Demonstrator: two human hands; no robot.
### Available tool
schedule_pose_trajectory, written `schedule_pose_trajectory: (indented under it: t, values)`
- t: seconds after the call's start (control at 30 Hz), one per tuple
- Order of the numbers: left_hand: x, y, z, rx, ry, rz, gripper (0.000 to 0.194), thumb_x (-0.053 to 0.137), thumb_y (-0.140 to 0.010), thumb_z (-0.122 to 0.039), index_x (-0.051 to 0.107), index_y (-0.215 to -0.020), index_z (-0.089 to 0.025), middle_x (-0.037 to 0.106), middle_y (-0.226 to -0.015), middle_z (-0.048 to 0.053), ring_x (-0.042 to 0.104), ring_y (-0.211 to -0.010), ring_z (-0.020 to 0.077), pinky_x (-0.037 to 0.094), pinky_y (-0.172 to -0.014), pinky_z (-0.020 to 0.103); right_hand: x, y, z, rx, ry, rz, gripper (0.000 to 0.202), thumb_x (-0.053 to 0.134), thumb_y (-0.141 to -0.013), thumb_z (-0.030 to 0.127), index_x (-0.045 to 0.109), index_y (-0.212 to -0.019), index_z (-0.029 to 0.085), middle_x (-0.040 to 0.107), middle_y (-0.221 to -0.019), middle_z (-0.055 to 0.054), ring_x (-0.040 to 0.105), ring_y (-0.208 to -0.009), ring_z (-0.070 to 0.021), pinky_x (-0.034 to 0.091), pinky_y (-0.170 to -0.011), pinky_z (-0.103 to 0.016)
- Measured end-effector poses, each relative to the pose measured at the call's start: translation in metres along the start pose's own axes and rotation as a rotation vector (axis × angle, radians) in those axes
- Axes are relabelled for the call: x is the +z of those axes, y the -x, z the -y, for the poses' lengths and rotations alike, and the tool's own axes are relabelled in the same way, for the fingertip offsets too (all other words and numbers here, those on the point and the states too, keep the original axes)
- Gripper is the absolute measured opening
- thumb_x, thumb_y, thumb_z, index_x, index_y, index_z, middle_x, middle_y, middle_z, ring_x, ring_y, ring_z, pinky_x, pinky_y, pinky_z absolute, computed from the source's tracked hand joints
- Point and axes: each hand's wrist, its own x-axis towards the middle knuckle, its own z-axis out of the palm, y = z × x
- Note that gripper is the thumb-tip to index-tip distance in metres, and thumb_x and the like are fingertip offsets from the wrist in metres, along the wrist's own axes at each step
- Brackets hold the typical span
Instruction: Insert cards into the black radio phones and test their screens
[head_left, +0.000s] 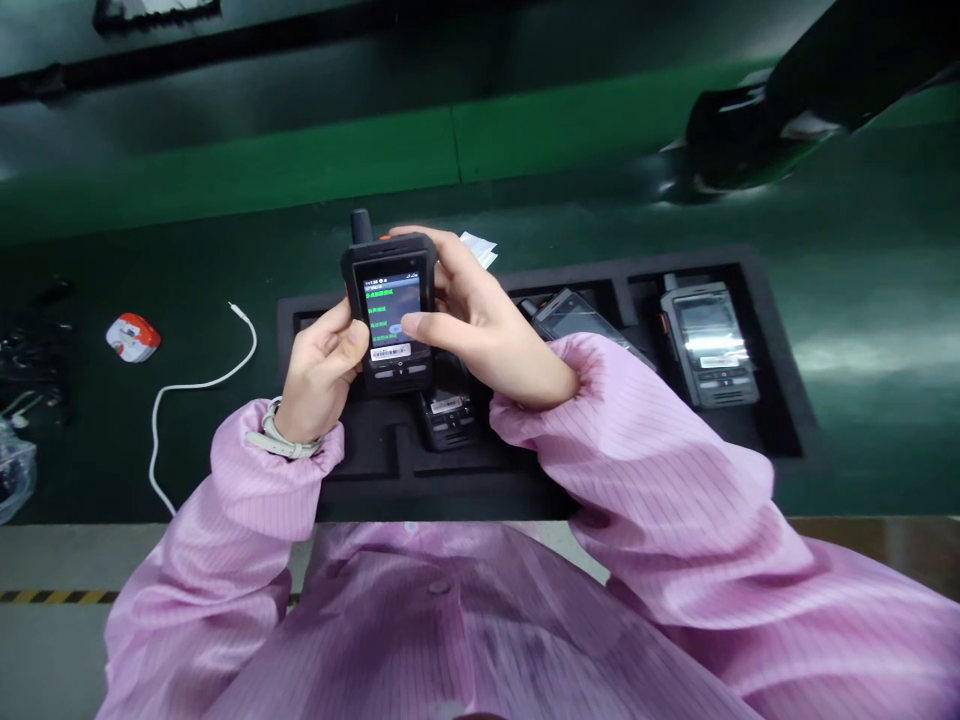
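Observation:
Between both hands is a black handheld two-way radio (pixel 391 365) with a stubby antenna, its lit screen showing lines of green text. My left hand (pixel 324 365) grips its left side, thumb on the front edge. My right hand (pixel 480 320) wraps the right side, its thumb on the screen. Below them lies a black foam tray (pixel 367 455) with cut-out compartments. A similar radio (pixel 450 415) rests in it, partly hidden behind the held one. Another radio (pixel 581 318) lies tilted there, partly covered by my right sleeve. At the tray's right end a third radio (pixel 711 345) sits in a compartment.
A white cable (pixel 199 385) curves across the green table (pixel 885 400) on the left, near a red and white object (pixel 133 337). Dark cables (pixel 34 350) and a clear plastic bag (pixel 15 465) are at the far left. A black arm-like object (pixel 739 135) stands at upper right.

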Motion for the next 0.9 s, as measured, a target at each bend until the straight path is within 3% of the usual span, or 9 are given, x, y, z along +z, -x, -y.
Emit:
schedule_pose_trajectory:
  t: [0.2,0.4,0.57,0.77,0.9]
  values:
    - [0.0016,-0.0012,-0.0015,-0.026,0.007,-0.015,0.046,0.082,-0.081,-0.052,0.077,-0.114,-0.02,0.078,-0.12,0.008,0.068,-0.128,0.032,0.06,-0.103,0.041,0.0034,-0.0009,-0.0023,0.003,-0.022,-0.066,0.052,0.061,-0.092,0.034,0.044,-0.141,0.023,0.056,-0.149,-0.006,0.056,-0.138,-0.0251,0.047,-0.119,-0.046]
    - [0.0017,-0.0022,-0.0026,-0.018,0.009,-0.022,0.047,0.082,-0.081,-0.052,0.077,-0.114,-0.019,0.079,-0.117,0.008,0.067,-0.128,0.0324,0.061,-0.102,0.04,0.004,-0.0022,-0.0043,0.066,-0.127,-0.079,0.053,0.051,-0.096,0.037,0.042,-0.147,0.026,0.056,-0.149,-0.001,0.05,-0.145,-0.0249,0.043,-0.122,-0.047]
    - [0.001,-0.0034,-0.0025,0.004,0.003,-0.053,0.044,0.083,-0.081,-0.051,0.078,-0.11,-0.018,0.077,-0.119,0.009,0.063,-0.134,0.0345,0.06,-0.104,0.041,0.0041,-0.0012,-0.003,0.098,-0.167,-0.009,0.062,0.053,-0.091,0.029,0.038,-0.151,0.024,0.055,-0.153,-0.003,0.049,-0.145,-0.0256,0.046,-0.121,-0.048]
    - [-0.0001,-0.0055,-0.0019,0.043,-0.003,-0.088,0.039,0.082,-0.083,-0.047,0.078,-0.109,-0.019,0.078,-0.119,0.008,0.062,-0.136,0.0319,0.054,-0.113,0.041,0.005,-0.002,-0.006,0.086,-0.105,0.088,0.082,0.063,-0.082,0.021,0.029,-0.157,0.024,0.033,-0.169,-0.006,0.033,-0.157,-0.0267,0.035,-0.128,-0.048]
    - [-0.0008,-0.0074,-0.0002,0.059,-0.022,-0.088,0.039,0.08,-0.084,-0.046,0.077,-0.111,-0.018,0.078,-0.119,0.009,0.063,-0.134,0.0309,0.053,-0.113,0.04,0.0055,-0.0034,-0.01,0.062,-0.08,0.111,0.087,0.065,-0.083,0.024,0.024,-0.16,0.024,0.029,-0.17,-0.007,0.031,-0.157,-0.0275,0.032,-0.129,-0.048]
